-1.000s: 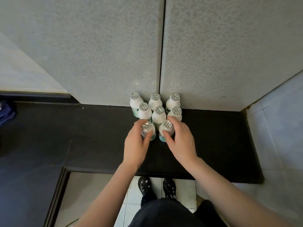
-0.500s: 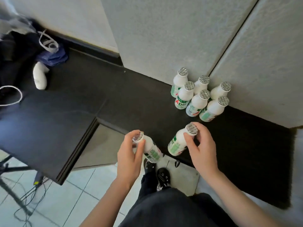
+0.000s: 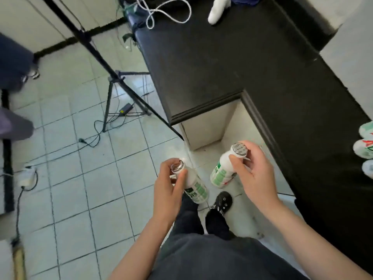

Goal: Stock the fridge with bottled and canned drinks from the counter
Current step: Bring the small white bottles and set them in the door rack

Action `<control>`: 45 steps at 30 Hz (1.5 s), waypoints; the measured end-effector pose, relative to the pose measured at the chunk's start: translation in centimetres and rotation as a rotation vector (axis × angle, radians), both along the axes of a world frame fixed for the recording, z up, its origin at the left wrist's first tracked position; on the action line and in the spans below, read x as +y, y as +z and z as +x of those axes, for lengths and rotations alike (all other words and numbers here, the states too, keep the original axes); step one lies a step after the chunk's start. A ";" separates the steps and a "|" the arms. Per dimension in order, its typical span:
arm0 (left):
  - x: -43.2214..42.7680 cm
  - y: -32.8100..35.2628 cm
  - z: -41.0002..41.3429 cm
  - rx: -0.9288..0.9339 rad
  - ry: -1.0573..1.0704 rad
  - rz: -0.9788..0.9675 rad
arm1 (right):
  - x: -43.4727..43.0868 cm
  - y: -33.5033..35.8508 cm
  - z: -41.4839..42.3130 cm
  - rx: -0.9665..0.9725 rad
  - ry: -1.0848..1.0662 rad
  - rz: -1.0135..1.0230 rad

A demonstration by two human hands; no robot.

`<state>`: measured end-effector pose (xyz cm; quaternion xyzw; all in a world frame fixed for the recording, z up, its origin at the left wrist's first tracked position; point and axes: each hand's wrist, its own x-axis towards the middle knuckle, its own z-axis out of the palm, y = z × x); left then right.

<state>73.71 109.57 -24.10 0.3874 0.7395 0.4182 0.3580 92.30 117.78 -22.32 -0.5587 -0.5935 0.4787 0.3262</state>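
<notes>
My left hand (image 3: 168,188) pinches the neck of a small white bottle (image 3: 193,185) with a green label and foil cap, held tilted over the tiled floor. My right hand (image 3: 255,174) grips a second white bottle (image 3: 224,170) of the same kind just below its foil cap. Both bottles hang in the air in front of my legs, off the black counter (image 3: 222,57). At the right edge, parts of three more white bottles (image 3: 364,145) stand on the counter. No fridge is in view.
A black tripod (image 3: 113,83) with cables and a power adapter (image 3: 126,109) stands on the tiled floor to the left. A white cord (image 3: 167,11) and a white object (image 3: 217,12) lie on the counter's far end. Another person's legs (image 3: 14,63) are at far left.
Both hands lifted a bottle each from the group on the counter and carried them back off its edge. My view has swung left toward the floor, leaving the other bottles at the right edge.
</notes>
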 end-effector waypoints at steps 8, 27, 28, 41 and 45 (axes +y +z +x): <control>-9.5 0.2 -10.4 -0.029 0.351 0.002 | -2.7 0.9 -13.3 -0.053 0.359 0.080; -40.1 3.1 -41.1 0.153 1.116 0.137 | -23.9 4.4 -57.8 0.065 1.107 0.218; -41.3 2.9 -41.5 0.148 1.175 0.135 | -25.1 4.4 -59.6 0.067 1.161 0.221; -49.6 -0.6 -57.5 0.104 1.483 -0.029 | -33.9 1.4 -85.5 0.100 1.536 0.226; -50.7 1.3 -66.3 0.164 1.483 -0.043 | -35.4 2.7 -94.7 0.132 1.555 0.214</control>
